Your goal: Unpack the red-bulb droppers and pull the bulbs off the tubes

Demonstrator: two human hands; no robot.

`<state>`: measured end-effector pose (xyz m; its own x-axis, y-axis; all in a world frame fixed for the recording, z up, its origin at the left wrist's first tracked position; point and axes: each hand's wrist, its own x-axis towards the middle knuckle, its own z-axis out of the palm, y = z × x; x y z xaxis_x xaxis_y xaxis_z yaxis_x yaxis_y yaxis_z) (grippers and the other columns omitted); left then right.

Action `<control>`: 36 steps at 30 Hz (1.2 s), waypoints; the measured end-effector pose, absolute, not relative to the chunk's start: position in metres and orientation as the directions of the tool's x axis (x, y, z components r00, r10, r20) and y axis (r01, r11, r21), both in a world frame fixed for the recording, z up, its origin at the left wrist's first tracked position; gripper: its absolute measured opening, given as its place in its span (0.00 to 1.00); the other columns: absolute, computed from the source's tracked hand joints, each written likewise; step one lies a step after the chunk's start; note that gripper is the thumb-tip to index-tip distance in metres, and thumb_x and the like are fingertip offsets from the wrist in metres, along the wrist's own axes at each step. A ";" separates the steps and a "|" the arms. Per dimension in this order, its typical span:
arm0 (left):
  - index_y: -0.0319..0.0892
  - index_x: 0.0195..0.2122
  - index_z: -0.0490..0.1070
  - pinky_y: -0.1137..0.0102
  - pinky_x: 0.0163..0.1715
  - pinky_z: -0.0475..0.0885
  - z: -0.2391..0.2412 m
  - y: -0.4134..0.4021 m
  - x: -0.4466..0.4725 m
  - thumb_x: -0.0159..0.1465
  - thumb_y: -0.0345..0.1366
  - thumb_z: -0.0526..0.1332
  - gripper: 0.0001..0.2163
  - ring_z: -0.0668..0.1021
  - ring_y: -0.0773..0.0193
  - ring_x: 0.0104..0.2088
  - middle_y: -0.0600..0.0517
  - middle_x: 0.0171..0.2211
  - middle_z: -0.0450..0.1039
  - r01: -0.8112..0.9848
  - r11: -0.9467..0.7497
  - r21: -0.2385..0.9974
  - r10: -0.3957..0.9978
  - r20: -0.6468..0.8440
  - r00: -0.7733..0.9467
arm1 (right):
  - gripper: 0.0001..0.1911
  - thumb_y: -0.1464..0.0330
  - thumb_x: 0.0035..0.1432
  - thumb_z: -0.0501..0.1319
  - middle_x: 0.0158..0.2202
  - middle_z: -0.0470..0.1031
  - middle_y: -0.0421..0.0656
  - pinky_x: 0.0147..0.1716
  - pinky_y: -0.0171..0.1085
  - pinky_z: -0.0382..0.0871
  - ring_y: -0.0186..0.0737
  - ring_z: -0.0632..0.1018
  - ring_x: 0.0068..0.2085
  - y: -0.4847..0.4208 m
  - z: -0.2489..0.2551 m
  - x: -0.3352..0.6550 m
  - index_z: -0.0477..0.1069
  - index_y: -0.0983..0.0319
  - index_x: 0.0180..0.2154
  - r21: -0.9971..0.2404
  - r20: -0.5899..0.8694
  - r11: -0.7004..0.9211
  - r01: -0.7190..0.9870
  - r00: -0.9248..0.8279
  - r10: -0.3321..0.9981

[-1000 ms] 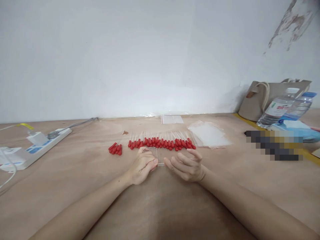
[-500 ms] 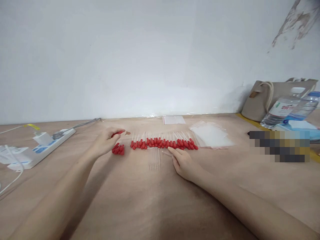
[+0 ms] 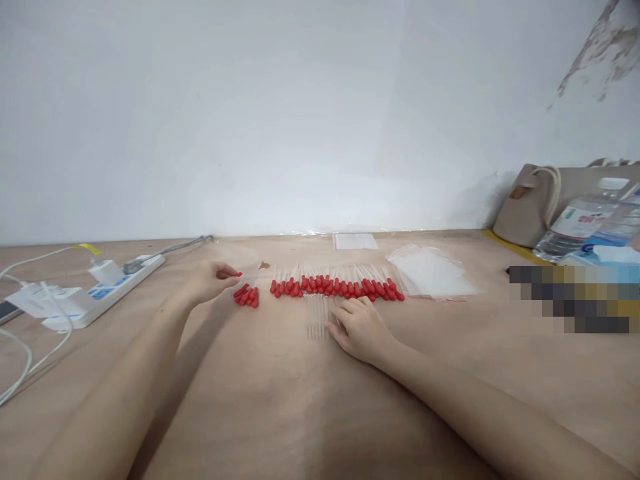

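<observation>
My left hand (image 3: 213,281) is closed in a pinch on a red rubber bulb (image 3: 239,275), a little above the table. Just right of it lies a small pile of loose red rubber bulbs (image 3: 247,295). My right hand (image 3: 361,331) rests on the table with curled fingers, at the right end of a row of clear glass dropper tubes (image 3: 316,317). Its thumb and fingers close about a tube there, mostly hidden. Behind, several droppers with red bulbs (image 3: 340,288) lie side by side, their clear tips toward the wall.
Clear plastic bags (image 3: 433,272) lie fanned out at right, and another bag (image 3: 356,241) near the wall. At left is a power strip (image 3: 125,283) with chargers and cables. A handbag (image 3: 523,207) and water bottles (image 3: 575,223) stand far right.
My right hand has brought the slanted glass tube in against the row, its fingers now more curled. The left hand has drawn slightly back from the loose bulbs, still pinching one. The view has shifted slightly.
</observation>
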<state>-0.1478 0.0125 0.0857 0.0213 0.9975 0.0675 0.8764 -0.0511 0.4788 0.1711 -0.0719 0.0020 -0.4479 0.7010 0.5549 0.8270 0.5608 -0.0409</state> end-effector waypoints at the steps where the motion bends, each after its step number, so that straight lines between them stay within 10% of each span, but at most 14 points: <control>1: 0.42 0.33 0.73 0.69 0.33 0.70 0.082 0.014 -0.149 0.45 0.46 0.60 0.17 0.77 0.58 0.35 0.49 0.32 0.76 0.867 -0.055 0.495 0.998 0.050 0.034 | 0.12 0.62 0.56 0.55 0.29 0.71 0.43 0.34 0.37 0.51 0.36 0.68 0.32 -0.074 0.002 0.171 0.68 0.63 0.29 -0.064 0.548 0.569 0.820 -0.448 0.707; 10: 0.42 0.27 0.73 0.70 0.28 0.70 0.060 0.022 -0.148 0.41 0.49 0.64 0.18 0.76 0.59 0.29 0.50 0.25 0.76 0.791 0.013 0.612 0.998 -0.050 0.023 | 0.18 0.55 0.56 0.53 0.34 0.71 0.45 0.37 0.39 0.52 0.39 0.68 0.36 -0.076 0.003 0.173 0.70 0.62 0.35 -0.111 0.500 0.590 0.800 -0.468 0.729; 19: 0.40 0.32 0.72 0.71 0.28 0.68 0.066 0.020 -0.131 0.50 0.52 0.56 0.20 0.76 0.60 0.30 0.49 0.29 0.75 0.879 -0.118 0.462 0.974 0.227 0.011 | 0.15 0.59 0.59 0.51 0.33 0.72 0.43 0.38 0.39 0.52 0.37 0.68 0.36 -0.073 -0.001 0.176 0.71 0.61 0.35 -0.184 0.533 0.579 0.794 -0.414 0.738; 25: 0.42 0.25 0.72 0.67 0.27 0.67 0.069 0.033 -0.082 0.48 0.50 0.58 0.16 0.75 0.56 0.23 0.50 0.15 0.70 0.953 -0.015 0.303 1.000 0.018 0.010 | 0.14 0.65 0.62 0.48 0.32 0.71 0.42 0.36 0.38 0.53 0.36 0.68 0.36 -0.072 0.000 0.179 0.70 0.61 0.31 -0.299 0.528 0.543 0.785 -0.338 0.779; 36: 0.40 0.26 0.71 0.64 0.27 0.66 0.065 0.062 -0.062 0.48 0.44 0.60 0.11 0.74 0.56 0.22 0.48 0.17 0.70 0.890 -0.017 0.456 0.999 0.038 -0.001 | 0.14 0.63 0.61 0.50 0.31 0.71 0.41 0.35 0.37 0.54 0.36 0.69 0.35 -0.064 -0.003 0.182 0.71 0.60 0.31 -0.419 0.549 0.452 0.788 -0.177 0.817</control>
<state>-0.0616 0.0623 0.0648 -0.0005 0.9993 0.0380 0.8896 -0.0169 0.4564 0.1819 -0.0635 -0.0032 -0.1768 0.8167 0.5493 0.7877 0.4521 -0.4185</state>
